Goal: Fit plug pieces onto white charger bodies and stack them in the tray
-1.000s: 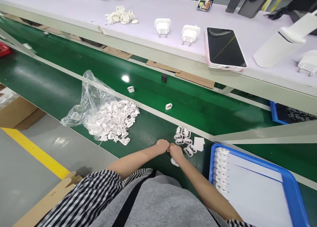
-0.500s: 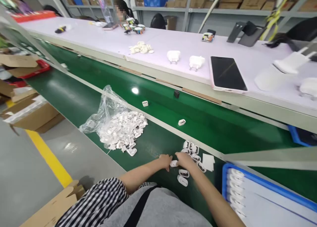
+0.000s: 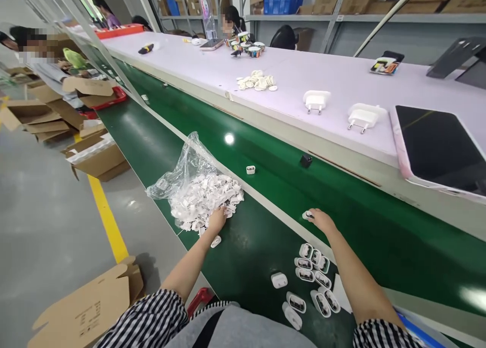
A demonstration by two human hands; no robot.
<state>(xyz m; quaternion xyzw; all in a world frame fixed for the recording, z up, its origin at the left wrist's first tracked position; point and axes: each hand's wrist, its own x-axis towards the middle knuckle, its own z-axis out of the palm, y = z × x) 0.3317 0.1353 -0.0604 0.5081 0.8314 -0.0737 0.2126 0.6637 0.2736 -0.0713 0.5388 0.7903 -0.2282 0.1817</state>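
My left hand (image 3: 217, 219) reaches into the near edge of a pile of small white plastic parts (image 3: 205, 200) lying on a clear plastic bag (image 3: 182, 170); its fingers curl down onto the parts. My right hand (image 3: 318, 218) is stretched to the metal divider rail, fingers closed on one small white part (image 3: 307, 215). Between my arms, a cluster of several white parts with dark openings (image 3: 315, 272) stands on the green belt (image 3: 250, 246), with loose ones (image 3: 279, 280) beside it.
One white part (image 3: 250, 169) and a small black part (image 3: 306, 160) lie on the far belt lane. The pale bench (image 3: 304, 74) behind holds two white plug adapters (image 3: 316, 101), a dark-screened tablet (image 3: 440, 148) and a heap of white pieces (image 3: 256, 81). Cardboard boxes (image 3: 94, 158) and other people are at left.
My hands have parted: the left went out left to the pile, the right reached forward to a part at the rail. The view swung up and left.
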